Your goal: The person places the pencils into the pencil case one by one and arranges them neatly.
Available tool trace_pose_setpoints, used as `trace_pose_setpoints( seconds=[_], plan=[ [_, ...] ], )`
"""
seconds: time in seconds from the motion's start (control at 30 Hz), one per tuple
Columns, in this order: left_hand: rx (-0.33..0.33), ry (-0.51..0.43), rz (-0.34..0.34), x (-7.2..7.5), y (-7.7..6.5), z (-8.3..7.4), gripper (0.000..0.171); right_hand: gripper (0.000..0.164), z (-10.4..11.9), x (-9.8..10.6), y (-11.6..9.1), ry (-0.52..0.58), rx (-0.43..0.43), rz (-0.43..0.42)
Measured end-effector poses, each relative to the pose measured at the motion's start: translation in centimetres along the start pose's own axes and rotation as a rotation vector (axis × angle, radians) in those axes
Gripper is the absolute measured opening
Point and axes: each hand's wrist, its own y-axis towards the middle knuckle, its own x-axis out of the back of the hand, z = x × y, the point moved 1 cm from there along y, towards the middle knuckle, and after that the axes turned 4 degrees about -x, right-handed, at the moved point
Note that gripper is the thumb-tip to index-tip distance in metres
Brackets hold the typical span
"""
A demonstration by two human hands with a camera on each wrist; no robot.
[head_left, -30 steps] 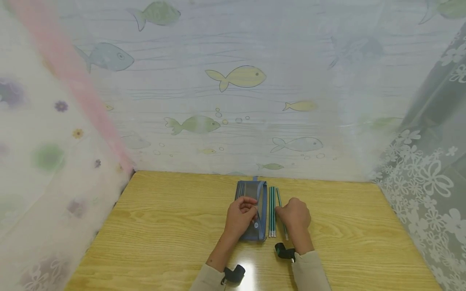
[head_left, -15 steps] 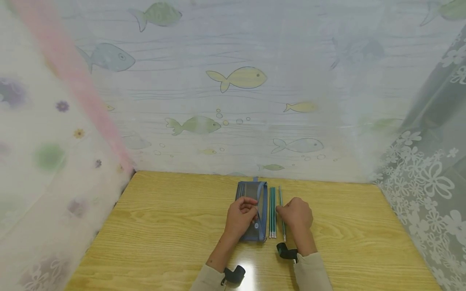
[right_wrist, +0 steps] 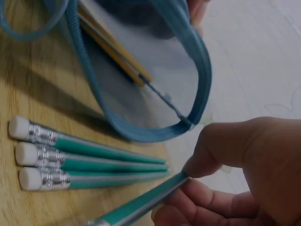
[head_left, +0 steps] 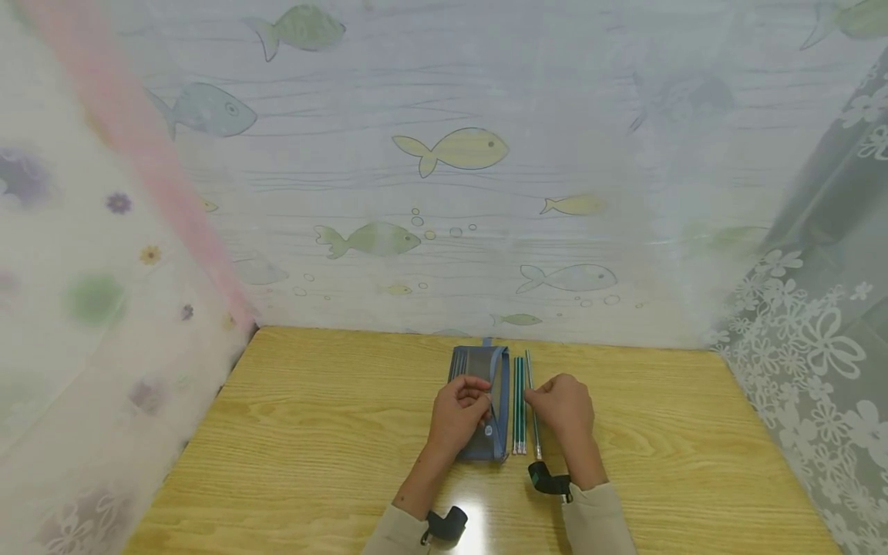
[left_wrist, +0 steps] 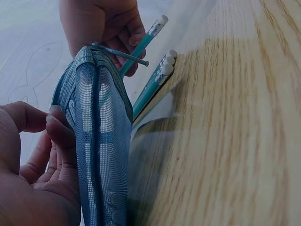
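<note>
A blue mesh pencil case (head_left: 479, 362) lies on the table, its zip side facing right. My left hand (head_left: 454, 416) pinches the upper edge of its mouth between thumb and fingers, as the left wrist view shows. In the right wrist view the mouth gapes, with yellow-orange strips (right_wrist: 117, 54) inside. Just right of the case, three green-and-silver pencils (head_left: 519, 405) lie side by side, white erasers toward me. My right hand (head_left: 565, 408) pinches another such pencil (right_wrist: 146, 200) between thumb and fingers, to the right of the row. It tilts slightly, apart from the others.
The wooden table (head_left: 312, 416) extends widely to both sides. A fish-printed curtain (head_left: 451, 231) hangs along its back edge, with a lace-patterned curtain (head_left: 825, 362) at the right. A zip pull (left_wrist: 122, 54) sticks out from the case's near end.
The pencil in my right hand has swung, its eraser end moving left, so it lies closer to the row. My left hand and the case have stayed put.
</note>
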Motion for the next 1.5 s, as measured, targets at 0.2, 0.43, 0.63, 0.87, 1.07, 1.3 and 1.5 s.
trace_pose_setpoints(
  seconds=[0.2,0.43,0.63,0.87,1.07,1.3,1.5],
  plan=[
    [-0.006,-0.001,0.002,0.0,0.0,0.0,0.016,0.032,0.4,-0.2,0.1,0.067,0.032,0.057],
    [-0.008,0.001,0.001,0.0,0.0,-0.1,0.015,0.023,0.8,-0.4,-0.1,0.109,0.053,0.075],
    [0.003,0.003,-0.005,0.0,0.0,-0.1,0.016,0.022,0.9,-0.8,-0.1,0.113,0.066,0.084],
    [0.006,0.002,-0.012,0.1,0.0,-0.1,0.015,0.021,1.2,-1.3,-0.2,0.145,0.057,0.086],
    [0.009,-0.004,-0.010,0.1,0.0,0.0,0.015,0.019,1.5,-1.7,-0.4,0.181,0.056,0.090],
    [0.017,0.001,-0.012,0.1,0.0,-0.1,0.015,0.020,1.6,-2.1,-0.4,0.216,0.046,0.081],
    [0.015,-0.005,-0.005,0.2,0.0,0.1,0.016,0.018,1.7,-2.3,-0.4,0.233,0.031,0.068]
  ],
)
